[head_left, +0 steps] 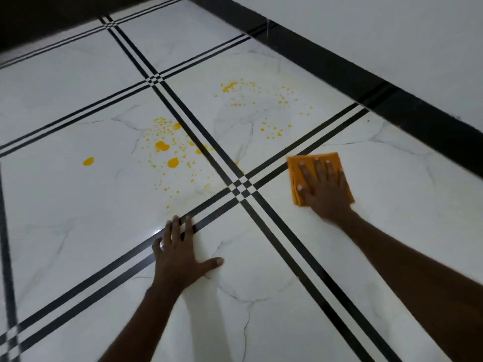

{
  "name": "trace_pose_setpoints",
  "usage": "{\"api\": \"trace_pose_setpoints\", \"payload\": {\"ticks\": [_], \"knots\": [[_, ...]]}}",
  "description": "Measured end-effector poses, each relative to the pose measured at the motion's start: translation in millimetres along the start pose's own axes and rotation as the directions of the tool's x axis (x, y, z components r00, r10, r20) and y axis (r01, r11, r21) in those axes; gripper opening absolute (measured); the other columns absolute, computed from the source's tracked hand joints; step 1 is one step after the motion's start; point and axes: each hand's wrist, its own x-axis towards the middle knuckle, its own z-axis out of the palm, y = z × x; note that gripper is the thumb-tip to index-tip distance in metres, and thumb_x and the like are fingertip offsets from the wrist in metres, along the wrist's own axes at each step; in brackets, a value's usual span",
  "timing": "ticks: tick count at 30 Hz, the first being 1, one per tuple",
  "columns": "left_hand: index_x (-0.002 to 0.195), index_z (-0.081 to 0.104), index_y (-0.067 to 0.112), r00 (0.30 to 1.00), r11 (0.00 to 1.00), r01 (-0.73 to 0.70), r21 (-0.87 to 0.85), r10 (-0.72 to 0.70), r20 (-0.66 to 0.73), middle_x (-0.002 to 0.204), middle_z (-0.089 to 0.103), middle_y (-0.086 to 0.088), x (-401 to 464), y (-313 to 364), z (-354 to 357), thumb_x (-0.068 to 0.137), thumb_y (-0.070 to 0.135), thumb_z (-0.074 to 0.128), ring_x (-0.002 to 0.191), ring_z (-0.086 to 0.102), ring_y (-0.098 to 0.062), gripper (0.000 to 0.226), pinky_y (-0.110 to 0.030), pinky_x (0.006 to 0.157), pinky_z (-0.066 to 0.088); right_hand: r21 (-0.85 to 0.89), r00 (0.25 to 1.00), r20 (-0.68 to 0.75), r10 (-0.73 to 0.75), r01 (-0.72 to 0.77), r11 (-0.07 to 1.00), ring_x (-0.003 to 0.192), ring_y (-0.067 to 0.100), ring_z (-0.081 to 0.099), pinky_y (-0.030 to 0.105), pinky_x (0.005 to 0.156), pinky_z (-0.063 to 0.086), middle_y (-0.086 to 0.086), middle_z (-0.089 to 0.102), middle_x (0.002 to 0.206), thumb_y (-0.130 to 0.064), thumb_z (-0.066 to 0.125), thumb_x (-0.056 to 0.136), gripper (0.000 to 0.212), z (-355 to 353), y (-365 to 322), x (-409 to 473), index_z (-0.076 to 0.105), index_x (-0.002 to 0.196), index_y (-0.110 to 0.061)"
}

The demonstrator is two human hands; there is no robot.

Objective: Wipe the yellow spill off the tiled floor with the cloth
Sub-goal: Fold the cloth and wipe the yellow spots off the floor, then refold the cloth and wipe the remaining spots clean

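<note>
A yellow spill point(167, 152) lies in drops and blobs on the white marbled floor tiles point(65, 205), with a second scatter of drops point(251, 100) on the tile beyond the black stripes. A folded orange cloth point(303, 163) lies flat on the tile to the right of the spill. My right hand point(324, 189) presses on the cloth with straight spread fingers. My left hand point(180, 257) rests flat on the floor, fingers spread, just below the spill and touching a black stripe.
Double black stripes point(240, 189) cross between the tiles. A black skirting band point(392, 100) runs along the base of a pale wall point(392, 35) at the upper right. A dark area point(39, 17) borders the floor at the upper left.
</note>
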Motion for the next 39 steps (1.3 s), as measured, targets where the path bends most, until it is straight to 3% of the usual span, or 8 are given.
{"api": "trace_pose_setpoints", "payload": {"ticks": [4,10,18,24,27,29,33,39], "knots": [[0.163,-0.005,0.030,1.000,1.000,-0.013,-0.021,0.013,-0.029,0.171,-0.009,0.002,-5,-15,4,0.058,0.103,0.031,0.159,-0.003,-0.023,0.133,-0.054,0.121,0.015,0.043,0.986,-0.068,0.153,-0.151,0.988,0.140,0.056,0.040,0.076,0.110,0.028,0.030,0.042,0.154,-0.054,0.029,0.099,0.069,8,-56,58,0.038,0.156,-0.017],[0.161,-0.012,0.030,1.000,1.000,0.005,-0.012,-0.005,0.022,0.170,-0.017,0.001,-5,-14,-1,0.066,0.098,0.040,0.158,-0.010,-0.023,0.128,-0.052,0.123,0.009,0.028,0.953,-0.083,-0.292,0.296,0.955,0.155,0.046,0.013,0.070,0.119,0.017,0.019,0.016,0.169,-0.050,0.031,0.102,0.069,25,-176,-19,0.018,0.163,-0.020],[0.162,-0.007,0.031,1.000,0.999,0.004,-0.049,-0.003,0.012,0.170,-0.015,0.001,-6,-15,0,0.067,0.096,0.043,0.158,-0.010,-0.023,0.126,-0.053,0.123,0.007,-0.010,0.947,-0.067,-0.315,0.315,0.949,0.156,0.040,0.016,0.064,0.122,0.018,0.013,0.015,0.170,-0.055,0.025,0.102,0.067,22,-117,-16,0.016,0.163,-0.027],[0.162,-0.012,0.028,0.970,1.000,-0.003,-0.014,0.007,0.244,0.169,-0.022,0.000,3,-15,-20,0.071,0.085,0.060,0.158,-0.013,-0.025,0.129,-0.054,0.124,0.009,0.074,0.961,0.033,-0.275,0.272,0.960,0.154,0.048,0.017,0.070,0.121,0.012,0.020,0.020,0.168,-0.056,0.022,0.100,0.072,21,-187,4,0.019,0.163,-0.021],[0.162,0.016,0.020,0.910,0.999,-0.035,0.013,0.027,0.414,0.171,0.011,-0.007,21,-22,-62,0.082,0.068,0.068,0.155,0.018,-0.028,0.107,-0.046,0.122,0.027,0.138,0.921,0.082,-0.381,0.368,0.919,0.151,0.047,0.026,0.068,0.119,0.017,0.020,0.031,0.164,-0.051,0.028,0.103,0.065,8,-199,-3,0.033,0.158,-0.017],[0.150,0.045,0.018,0.907,0.995,-0.067,0.068,0.032,0.419,0.154,0.047,-0.008,29,-29,-93,0.086,0.058,0.069,0.140,0.044,-0.027,0.079,-0.041,0.113,0.040,0.276,0.958,0.112,-0.264,0.225,0.934,0.138,0.042,0.047,0.060,0.121,0.027,0.018,0.057,0.142,-0.037,0.040,0.105,0.045,-20,-199,4,0.058,0.136,-0.009],[0.152,0.044,0.024,0.935,0.981,-0.106,0.162,0.043,0.353,0.153,0.049,-0.001,23,-38,-140,0.089,0.053,0.068,0.143,0.042,-0.022,0.073,-0.039,0.117,0.036,0.308,0.966,-0.063,0.251,-0.221,0.925,0.104,0.035,0.066,0.047,0.097,0.046,0.014,0.071,0.104,-0.030,0.058,0.096,0.028,-43,-183,4,0.064,0.109,-0.007],[0.148,0.049,0.024,0.904,0.989,-0.105,0.103,0.052,0.423,0.144,0.057,-0.003,-12,-43,-184,0.092,0.046,0.068,0.134,0.052,-0.022,0.063,-0.030,0.110,0.039,0.402,0.931,0.261,0.256,-0.346,0.848,0.111,0.035,0.066,0.040,0.092,0.050,0.015,0.070,0.112,-0.025,0.063,0.095,0.023,-60,-185,7,0.065,0.105,-0.005]]}}
